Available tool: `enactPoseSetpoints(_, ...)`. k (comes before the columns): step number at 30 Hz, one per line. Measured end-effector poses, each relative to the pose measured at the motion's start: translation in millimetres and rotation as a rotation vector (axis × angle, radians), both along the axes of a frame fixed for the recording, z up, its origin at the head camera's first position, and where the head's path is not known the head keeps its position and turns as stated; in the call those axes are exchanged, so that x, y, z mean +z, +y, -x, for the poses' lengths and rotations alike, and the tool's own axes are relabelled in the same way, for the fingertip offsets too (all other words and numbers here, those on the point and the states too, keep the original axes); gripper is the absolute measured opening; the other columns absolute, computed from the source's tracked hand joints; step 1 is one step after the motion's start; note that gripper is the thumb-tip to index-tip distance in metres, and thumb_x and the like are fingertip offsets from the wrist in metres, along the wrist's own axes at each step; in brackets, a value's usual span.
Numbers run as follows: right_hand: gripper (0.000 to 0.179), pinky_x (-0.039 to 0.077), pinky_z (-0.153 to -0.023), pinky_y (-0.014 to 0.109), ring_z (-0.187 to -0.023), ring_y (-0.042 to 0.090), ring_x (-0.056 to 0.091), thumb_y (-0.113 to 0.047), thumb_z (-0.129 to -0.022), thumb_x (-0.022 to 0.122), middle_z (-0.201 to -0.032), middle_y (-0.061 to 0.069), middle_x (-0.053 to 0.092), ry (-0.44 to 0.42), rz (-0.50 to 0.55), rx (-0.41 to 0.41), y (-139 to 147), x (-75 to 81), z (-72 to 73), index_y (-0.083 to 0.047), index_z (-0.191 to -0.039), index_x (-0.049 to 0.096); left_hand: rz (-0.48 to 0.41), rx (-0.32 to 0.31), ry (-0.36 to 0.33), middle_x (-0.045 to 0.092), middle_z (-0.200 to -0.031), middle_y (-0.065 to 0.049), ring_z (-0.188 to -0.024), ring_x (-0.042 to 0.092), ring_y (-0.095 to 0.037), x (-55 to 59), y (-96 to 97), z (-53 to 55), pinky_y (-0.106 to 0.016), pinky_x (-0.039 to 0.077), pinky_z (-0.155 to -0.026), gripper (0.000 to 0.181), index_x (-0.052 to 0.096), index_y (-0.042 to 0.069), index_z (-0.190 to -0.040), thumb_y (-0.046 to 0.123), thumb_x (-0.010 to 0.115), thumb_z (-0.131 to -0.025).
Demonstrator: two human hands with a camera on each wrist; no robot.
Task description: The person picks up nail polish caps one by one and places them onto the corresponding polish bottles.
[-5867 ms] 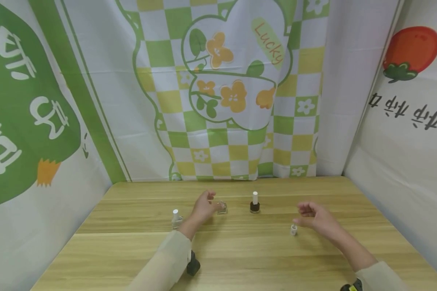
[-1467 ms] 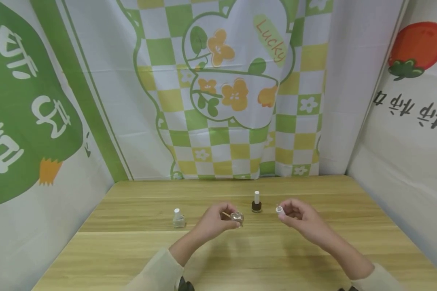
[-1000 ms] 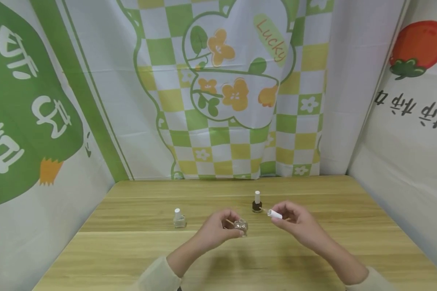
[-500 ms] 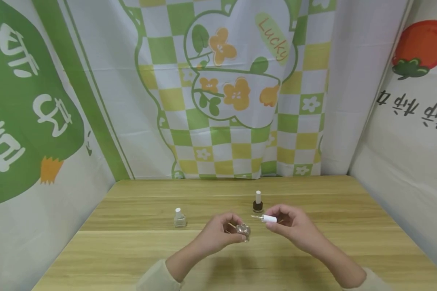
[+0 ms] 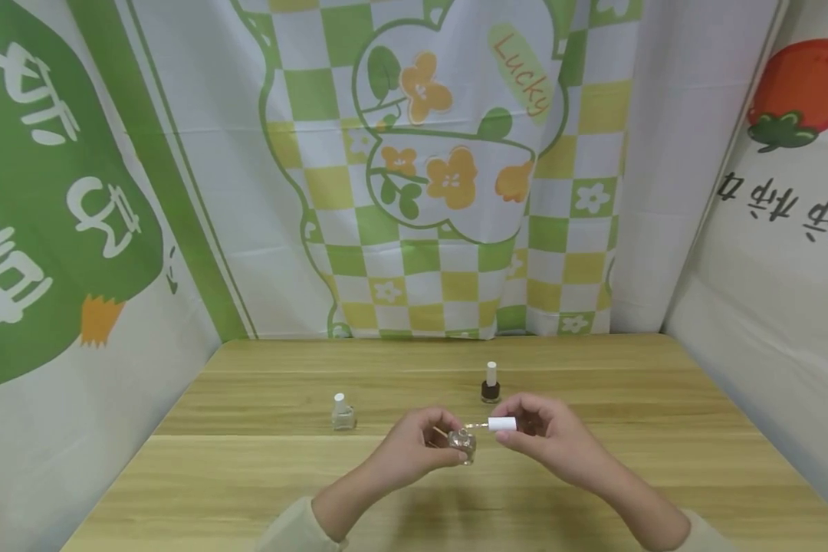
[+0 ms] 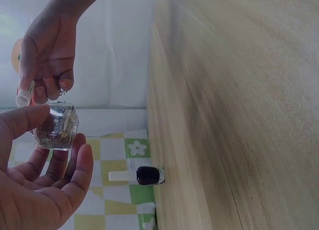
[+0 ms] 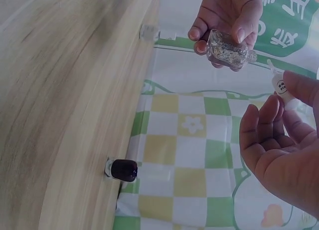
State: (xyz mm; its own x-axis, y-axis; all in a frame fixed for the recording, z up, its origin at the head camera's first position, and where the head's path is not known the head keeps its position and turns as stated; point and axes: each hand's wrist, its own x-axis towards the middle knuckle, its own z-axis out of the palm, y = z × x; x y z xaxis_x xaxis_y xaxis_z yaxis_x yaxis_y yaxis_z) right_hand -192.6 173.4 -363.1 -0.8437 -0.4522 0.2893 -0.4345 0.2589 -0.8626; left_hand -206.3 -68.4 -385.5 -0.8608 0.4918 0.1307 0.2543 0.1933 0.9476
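Note:
My left hand point(image 5: 410, 446) pinches an uncapped clear glass nail polish bottle point(image 5: 462, 446) with glitter inside, thumb against its near side. My right hand point(image 5: 562, 435) holds its white brush cap point(image 5: 502, 424) sideways between thumb and fingers. The cap's thin brush point(image 5: 477, 425) points left, close to the bottle mouth. From the right wrist, the brush tip point(image 7: 270, 65) appears just apart from the bottle's neck point(image 7: 252, 56). Both hands are raised above the wooden table. In the left wrist view, the glittery bottle point(image 6: 56, 127) sits between thumb and fingertips.
Behind the hands, a dark nail polish bottle point(image 5: 491, 391) with a white cap stands upright on the table point(image 5: 248, 491). Left of them stands a pale, clear nail polish bottle point(image 5: 343, 416), also white-capped. Printed cloths point(image 5: 448, 291) hang along the table's back and sides.
My left hand has lifted the glittery bottle and brought it right and nearer. The right hand has picked up the brush cap from the table, turned its brush leftwards and moved to the bottle.

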Motion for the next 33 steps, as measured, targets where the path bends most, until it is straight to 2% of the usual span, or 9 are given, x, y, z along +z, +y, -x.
enactPoseSetpoints(6,0.016,0.051,-0.063,0.028,-0.075,0.017,0.058,-0.018,-0.09,0.07,-0.089,0.006,0.065,0.013,-0.027,-0.004,-2,1.0,-1.1,-0.01,-0.104,0.066,-0.012,-0.004,-0.022,0.066,-0.093,-0.003,-0.081,0.062,-0.018,0.3,-0.5,-1.8,-0.027,0.055,-0.069,0.023,0.064,0.003,-0.101,0.003,0.075,-0.081)
enactPoseSetpoints(20,0.017,0.05,-0.061,0.026,-0.071,0.016,0.057,-0.02,-0.089,0.071,-0.084,0.004,0.064,0.016,-0.068,-0.01,-7,3.5,-1.6,-0.011,-0.103,0.067,-0.006,-0.006,-0.019,0.065,-0.093,-0.002,-0.081,0.062,-0.017,-1.1,-2.8,-2.7,-0.026,0.055,-0.068,0.022,0.064,0.004,-0.101,0.003,0.075,-0.081)
enactPoseSetpoints(33,0.017,0.051,-0.063,0.027,-0.073,0.016,0.058,-0.017,-0.09,0.071,-0.087,0.004,0.064,0.012,-0.07,0.012,-11,7.8,-2.1,-0.008,-0.103,0.067,0.016,-0.002,-0.019,0.065,-0.094,-0.001,-0.083,0.061,-0.017,-3.7,-3.6,-2.7,-0.026,0.054,-0.067,0.024,0.064,0.005,-0.103,0.004,0.076,-0.082)
